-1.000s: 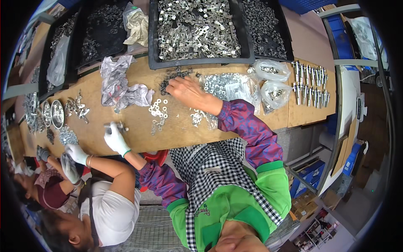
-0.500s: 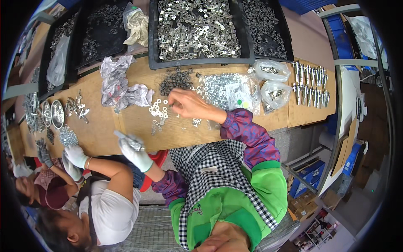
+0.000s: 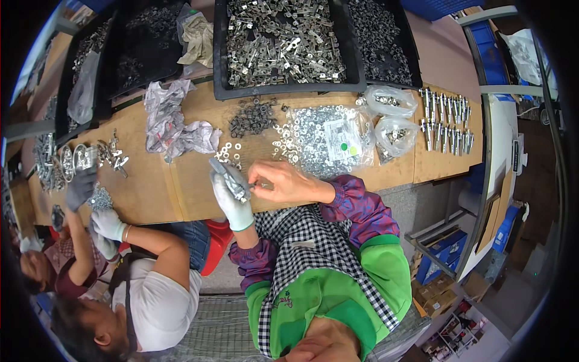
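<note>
My left hand [image 3: 231, 196], in a white glove with grey fingers, is closed round a small shiny metal part [image 3: 242, 196] whose end shows at the palm side. Its full shape is hidden by the fingers. Right beside it, my bare right hand [image 3: 280, 182] pinches a tiny dark piece [image 3: 253, 186] between thumb and fingertips, held up against the metal part. Beyond my hands lie loose white washers [image 3: 229, 154], a pile of dark nuts or rings [image 3: 253, 117] and a clear bag of washers [image 3: 313, 136].
A black tray of metal fittings [image 3: 283, 45] stands at the table's far side. Crumpled paper [image 3: 175, 123] lies left, small plastic bags [image 3: 395, 133] right, then rows of metal bolt-like parts [image 3: 443, 120]. Two co-workers sit at left; one wears a white shirt [image 3: 160, 301].
My right hand has come back from the washers and rings toward me, to the left hand. My left hand has moved right and slightly up to meet it. A co-worker's dark-gloved hand has reached forward.
</note>
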Demonstrator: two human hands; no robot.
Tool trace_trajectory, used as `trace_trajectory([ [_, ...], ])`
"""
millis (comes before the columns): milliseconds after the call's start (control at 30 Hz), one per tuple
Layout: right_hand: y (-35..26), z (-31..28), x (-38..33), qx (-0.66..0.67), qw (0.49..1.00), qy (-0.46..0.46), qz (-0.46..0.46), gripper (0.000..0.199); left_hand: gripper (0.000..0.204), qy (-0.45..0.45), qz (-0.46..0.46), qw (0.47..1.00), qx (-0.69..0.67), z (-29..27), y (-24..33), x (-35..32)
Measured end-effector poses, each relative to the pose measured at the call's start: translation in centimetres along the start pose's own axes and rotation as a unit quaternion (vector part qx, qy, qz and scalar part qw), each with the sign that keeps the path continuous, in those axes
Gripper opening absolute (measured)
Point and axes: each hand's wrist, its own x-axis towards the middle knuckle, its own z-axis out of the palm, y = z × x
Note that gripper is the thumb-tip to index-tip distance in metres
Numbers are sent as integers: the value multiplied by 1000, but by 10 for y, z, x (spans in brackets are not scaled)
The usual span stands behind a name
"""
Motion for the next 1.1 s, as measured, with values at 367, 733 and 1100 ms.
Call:
trace_trajectory([
  [367, 0, -1, -8, -14, 1000, 7, -19, 18, 38, 39, 49, 992, 111, 16, 4, -10],
  [733, 10, 17, -8, -107, 982, 91, -128, 18, 46, 46, 32, 994, 95, -9, -18, -8],
  [1100, 9, 19, -20, -125, 979, 80, -142, 16, 46, 8, 25, 995, 92, 7, -8, -12],
])
